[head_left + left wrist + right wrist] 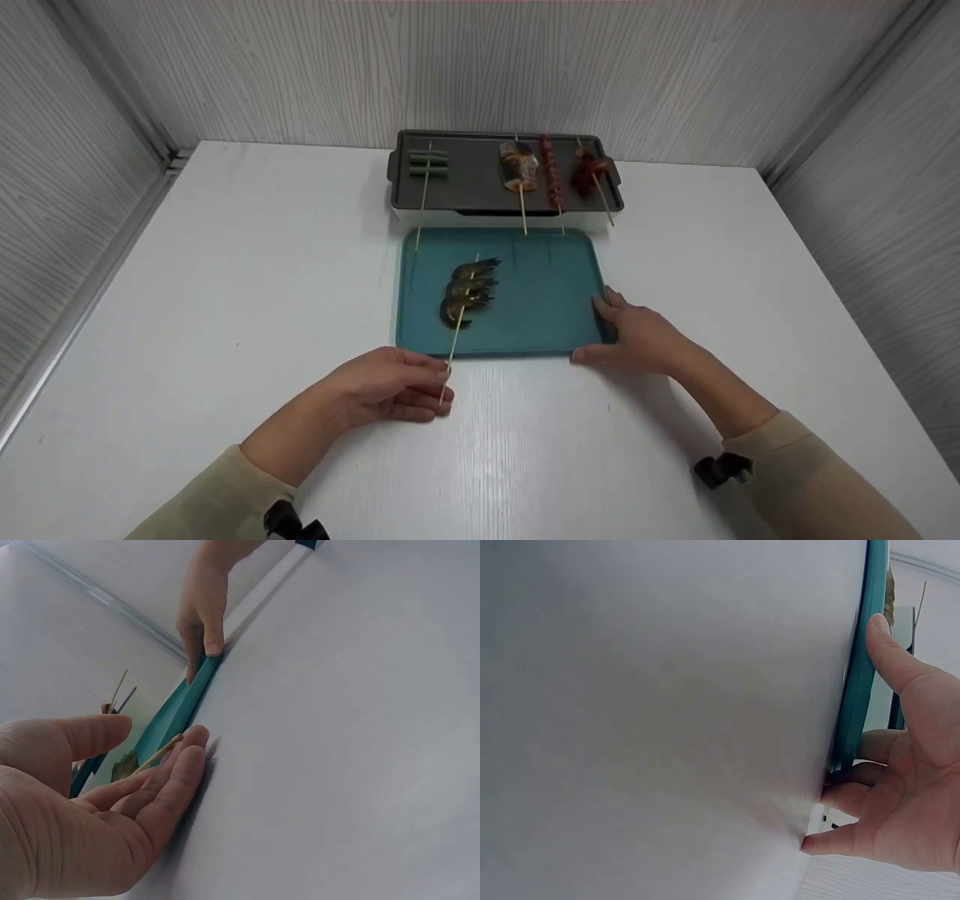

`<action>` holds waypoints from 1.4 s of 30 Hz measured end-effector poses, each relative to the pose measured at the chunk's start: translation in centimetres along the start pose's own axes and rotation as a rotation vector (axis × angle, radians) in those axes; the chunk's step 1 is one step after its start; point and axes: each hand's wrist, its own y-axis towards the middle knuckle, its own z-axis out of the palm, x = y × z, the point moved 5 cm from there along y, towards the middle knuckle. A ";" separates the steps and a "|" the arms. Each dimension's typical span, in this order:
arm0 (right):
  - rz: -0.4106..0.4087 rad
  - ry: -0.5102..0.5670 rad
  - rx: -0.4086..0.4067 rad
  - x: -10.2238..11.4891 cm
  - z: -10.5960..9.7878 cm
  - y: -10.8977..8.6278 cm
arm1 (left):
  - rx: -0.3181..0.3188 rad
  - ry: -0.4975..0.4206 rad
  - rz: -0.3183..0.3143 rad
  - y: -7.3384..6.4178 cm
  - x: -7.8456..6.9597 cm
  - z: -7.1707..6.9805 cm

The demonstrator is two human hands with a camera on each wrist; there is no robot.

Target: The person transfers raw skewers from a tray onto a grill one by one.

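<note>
A skewer of shrimp (469,291) lies over the left half of a teal tray (536,300), its bare stick reaching past the front edge. My left hand (397,386) is under that end: in the left wrist view the stick (159,751) lies across the fingers, and the thumb stands apart from it. At the tray's front right corner, my right hand (637,334) grips the rim. Its thumb (885,641) presses the front wall while the other fingers bend around the right side, partly hidden by the tray.
Behind the tray stands a dark grill plate (469,187) on a white base. It bears a green vegetable skewer (428,163), a chunky browned skewer (519,169), a thin red beaded skewer (551,172) and a dark red skewer (589,172). Pale wood-grain walls (300,67) enclose the white table (247,277).
</note>
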 end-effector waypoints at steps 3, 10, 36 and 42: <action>-0.001 0.010 0.003 0.1 -0.1 -0.1 | 0.001 -0.004 0.010 0.0 -0.1 0.1; -0.010 0.016 0.008 0.1 -0.1 -0.2 | -0.001 0.023 0.035 -0.2 -0.4 0.3; 0.001 0.026 0.006 -0.1 -0.1 -0.2 | -0.025 0.064 0.066 -0.6 -0.9 0.0; -0.008 0.025 0.004 0.0 -0.2 -0.2 | -0.030 0.070 0.079 -1.2 -1.4 0.1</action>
